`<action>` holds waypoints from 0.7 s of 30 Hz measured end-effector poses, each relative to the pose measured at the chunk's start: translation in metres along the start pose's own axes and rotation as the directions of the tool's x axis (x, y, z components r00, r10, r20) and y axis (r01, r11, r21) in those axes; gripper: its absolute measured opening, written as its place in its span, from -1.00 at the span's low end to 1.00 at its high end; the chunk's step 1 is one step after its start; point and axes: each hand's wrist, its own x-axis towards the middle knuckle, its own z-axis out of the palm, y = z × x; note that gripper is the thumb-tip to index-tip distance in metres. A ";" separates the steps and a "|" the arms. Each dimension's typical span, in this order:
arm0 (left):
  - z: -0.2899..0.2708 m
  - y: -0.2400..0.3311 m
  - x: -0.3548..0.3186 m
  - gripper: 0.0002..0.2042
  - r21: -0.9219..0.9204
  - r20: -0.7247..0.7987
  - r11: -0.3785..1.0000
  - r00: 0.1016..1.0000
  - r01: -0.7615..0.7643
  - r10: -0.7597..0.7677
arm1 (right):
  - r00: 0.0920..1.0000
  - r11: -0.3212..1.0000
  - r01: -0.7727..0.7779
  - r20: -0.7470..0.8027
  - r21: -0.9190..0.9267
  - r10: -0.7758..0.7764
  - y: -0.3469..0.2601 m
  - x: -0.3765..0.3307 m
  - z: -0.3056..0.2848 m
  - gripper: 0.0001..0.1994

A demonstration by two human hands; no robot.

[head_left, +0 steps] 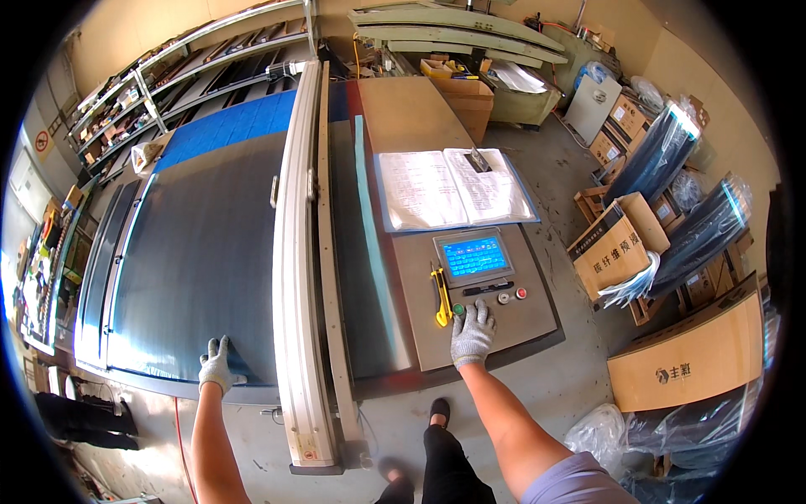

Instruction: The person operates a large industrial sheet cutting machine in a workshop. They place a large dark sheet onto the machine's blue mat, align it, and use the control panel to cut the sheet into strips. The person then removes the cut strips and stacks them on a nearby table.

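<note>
The two gloved hands are well apart, one on each side of the white beam (295,252). To the left of the beam, the left hand (215,367) rests near the front edge of the dark sheet (201,244), with its fingers spread and nothing visible in its grasp. To the right of the beam, the right hand (474,336) lies over the control panel (525,323), fingers stretched and slightly parted, and it grips nothing. Its fingertips are just beside the green button (458,309); whether they touch it, I cannot tell.

For good work here, I think the left palm should stay flat and light, so that the sheet does not wrinkle, and well away from the beam, because the beam may be able to travel. It seems wise to use only one finger for the button, and to look first at the lit screen (474,257), also right of the beam.

The yellow knife (442,298) lies between the beam and the screen, very near the right hand; a careless wrist could push it. The red button (520,293) is farther right from the beam, and its way should remain free. Beyond the screen, still right of the beam, lies the open folder (424,189).
</note>
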 end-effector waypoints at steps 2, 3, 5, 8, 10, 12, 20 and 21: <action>0.003 -0.003 0.001 0.23 -0.033 -0.028 0.999 0.999 0.034 -0.035 | 1.000 1.000 0.005 -0.002 0.006 -0.005 -0.002 0.000 0.000 -0.68; 0.010 -0.008 0.006 0.24 -0.052 -0.042 0.996 0.997 0.068 -0.070 | 1.000 1.000 0.008 -0.002 0.006 -0.008 -0.003 0.001 -0.001 -0.68; 0.016 -0.015 0.008 0.26 -0.076 -0.056 0.992 0.993 0.103 -0.107 | 1.000 1.000 0.008 -0.003 0.005 -0.008 -0.003 0.001 -0.001 -0.68; 0.014 -0.014 0.002 0.28 -0.108 -0.049 0.988 0.992 0.108 -0.113 | 1.000 1.000 0.004 -0.002 -0.001 -0.004 -0.001 0.000 0.001 -0.68; 0.008 -0.011 -0.009 0.28 -0.143 -0.037 0.984 0.993 0.108 -0.114 | 1.000 1.000 -0.001 0.004 -0.004 0.001 0.001 0.000 0.002 -0.67; 0.008 -0.013 -0.010 0.28 -0.137 -0.034 0.985 0.993 0.104 -0.110 | 1.000 1.000 -0.003 0.011 -0.006 0.003 0.001 0.000 0.004 -0.67; 0.015 -0.038 0.007 0.28 -0.064 -0.002 0.997 0.999 0.037 -0.037 | 1.000 1.000 -0.002 0.002 0.001 0.002 -0.001 -0.001 0.002 -0.67; 0.017 -0.040 0.008 0.28 -0.068 -0.007 0.997 0.999 0.035 -0.035 | 1.000 1.000 0.001 0.003 0.003 -0.001 -0.002 0.000 0.001 -0.67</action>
